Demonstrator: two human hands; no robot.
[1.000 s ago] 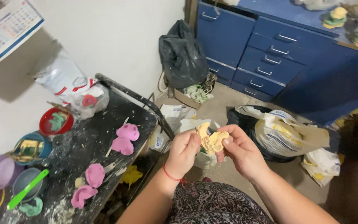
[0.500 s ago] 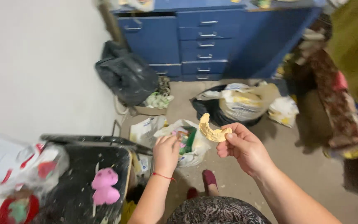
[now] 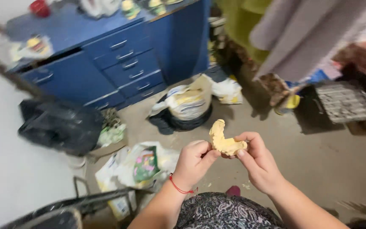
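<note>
Bare forearms, thin red string bracelet point(image 3: 178, 187) on left wrist, dark paisley-patterned garment point(image 3: 225, 212) below
</note>
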